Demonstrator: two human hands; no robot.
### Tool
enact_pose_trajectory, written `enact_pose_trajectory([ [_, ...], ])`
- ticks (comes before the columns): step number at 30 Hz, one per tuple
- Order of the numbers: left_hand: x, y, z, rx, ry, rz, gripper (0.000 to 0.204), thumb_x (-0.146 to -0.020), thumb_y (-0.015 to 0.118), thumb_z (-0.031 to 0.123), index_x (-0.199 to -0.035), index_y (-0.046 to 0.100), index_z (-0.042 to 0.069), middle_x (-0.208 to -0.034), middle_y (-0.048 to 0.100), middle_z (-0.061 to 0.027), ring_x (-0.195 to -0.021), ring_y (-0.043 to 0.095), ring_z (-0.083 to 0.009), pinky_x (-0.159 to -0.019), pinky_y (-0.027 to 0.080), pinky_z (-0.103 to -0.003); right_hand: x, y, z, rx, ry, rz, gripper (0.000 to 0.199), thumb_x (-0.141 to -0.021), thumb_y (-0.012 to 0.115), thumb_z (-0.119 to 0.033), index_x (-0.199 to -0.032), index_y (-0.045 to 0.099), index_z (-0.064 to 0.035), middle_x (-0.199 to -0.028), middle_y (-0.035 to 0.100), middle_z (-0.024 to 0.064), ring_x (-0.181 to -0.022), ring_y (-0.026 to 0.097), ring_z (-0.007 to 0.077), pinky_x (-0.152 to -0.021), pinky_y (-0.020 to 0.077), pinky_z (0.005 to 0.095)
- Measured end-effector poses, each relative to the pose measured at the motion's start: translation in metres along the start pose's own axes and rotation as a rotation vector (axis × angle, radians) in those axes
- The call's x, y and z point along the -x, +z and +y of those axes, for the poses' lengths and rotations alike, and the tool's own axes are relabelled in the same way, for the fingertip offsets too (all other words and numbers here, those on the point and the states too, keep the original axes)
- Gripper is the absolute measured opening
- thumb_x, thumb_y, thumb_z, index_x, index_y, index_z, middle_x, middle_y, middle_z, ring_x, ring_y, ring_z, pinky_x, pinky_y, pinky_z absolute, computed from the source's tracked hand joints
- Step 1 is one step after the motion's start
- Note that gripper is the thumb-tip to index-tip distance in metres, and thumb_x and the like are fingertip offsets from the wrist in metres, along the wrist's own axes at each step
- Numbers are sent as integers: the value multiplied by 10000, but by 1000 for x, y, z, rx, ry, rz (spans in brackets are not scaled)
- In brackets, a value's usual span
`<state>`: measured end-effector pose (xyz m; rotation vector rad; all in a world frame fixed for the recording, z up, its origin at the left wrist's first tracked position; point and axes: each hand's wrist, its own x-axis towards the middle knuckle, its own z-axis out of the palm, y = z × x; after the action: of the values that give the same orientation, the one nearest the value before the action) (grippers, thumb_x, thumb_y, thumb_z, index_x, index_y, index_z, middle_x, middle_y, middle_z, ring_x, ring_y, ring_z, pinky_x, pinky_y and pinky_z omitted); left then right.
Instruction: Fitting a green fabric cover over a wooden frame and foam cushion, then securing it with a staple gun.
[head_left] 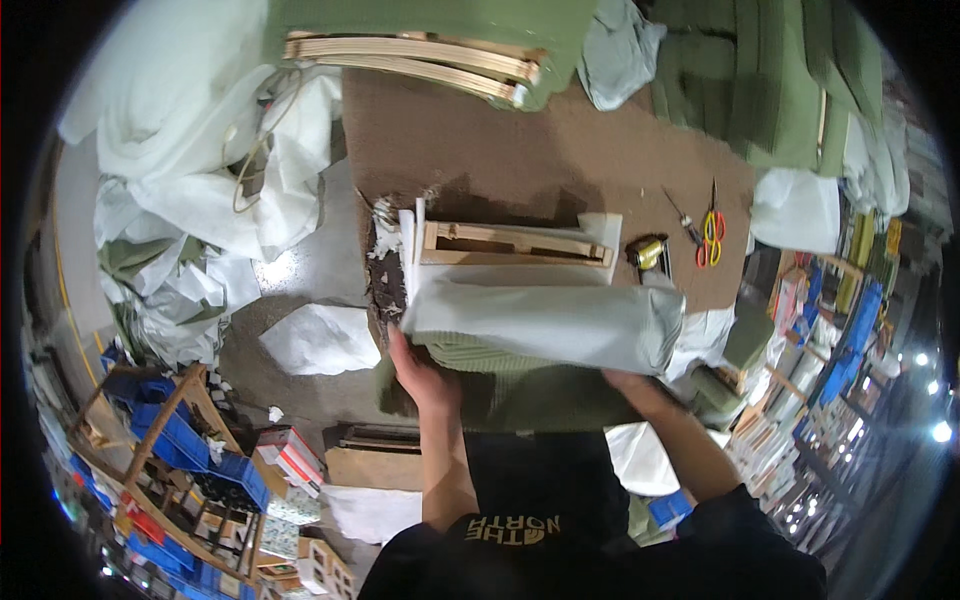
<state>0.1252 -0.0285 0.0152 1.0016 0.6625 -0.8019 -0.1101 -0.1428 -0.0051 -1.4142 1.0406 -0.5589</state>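
A long cushion piece (540, 322) with a pale grey-green lining on top and green ribbed fabric underneath lies across the near edge of the brown worktable (560, 150). My left hand (420, 372) grips its left end, thumb on the green fabric. My right hand (628, 380) reaches under its right end; the fingers are hidden by the fabric. Just behind the piece lies a small wooden frame (515, 243) with white padding around it.
A staple tool (650, 252), a screwdriver (686, 224) and red-and-yellow scissors (711, 238) lie at the right of the table. Green cushions (770, 80) and a wooden frame (420, 55) sit at the back. White fabric heaps (200, 150) and blue bins (190, 450) lie left.
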Motion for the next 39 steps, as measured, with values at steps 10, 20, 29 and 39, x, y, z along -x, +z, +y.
enact_pose_trajectory([
  [10, 89, 43, -65, -785, 790, 202, 577, -1022, 483, 326, -1458, 351, -28, -1422, 465, -185, -1394, 325, -347, -1170, 238, -445, -6, 7, -33, 464, -198, -231, 488, -964, 530, -319, -1359, 500, -34, -1320, 560, 187, -1246, 526, 313, -1094, 390, 437],
  [20, 81, 18, -41, -2025, 1099, -920, 337, -831, 681, 244, -1145, 678, 121, -1265, 572, -188, -1182, 504, -406, -1017, 310, -608, 25, -7, -80, 871, -275, -508, 475, -1003, 426, -365, -1344, 516, -47, -1316, 560, 179, -1252, 525, 312, -1106, 387, 446],
  [29, 48, 100, -89, -2054, 477, -1202, 537, -872, 663, 328, -1338, 547, 88, -1347, 554, -179, -1267, 488, -396, -1070, 380, -492, 69, -104, -166, 105, -231, -469, 384, -830, 741, -196, -1149, 602, -35, -967, 621, 127, -960, 627, 295, -764, 534, 387],
  [39, 52, 102, -103, -2242, 371, -1356, 521, -878, 651, 317, -1329, 550, 76, -1340, 557, -181, -1261, 493, -391, -1065, 385, -490, 75, -63, -88, 335, 292, -167, 596, -811, 702, -534, -1104, 587, -28, -868, 650, 143, -844, 657, 339, -723, 536, 429],
])
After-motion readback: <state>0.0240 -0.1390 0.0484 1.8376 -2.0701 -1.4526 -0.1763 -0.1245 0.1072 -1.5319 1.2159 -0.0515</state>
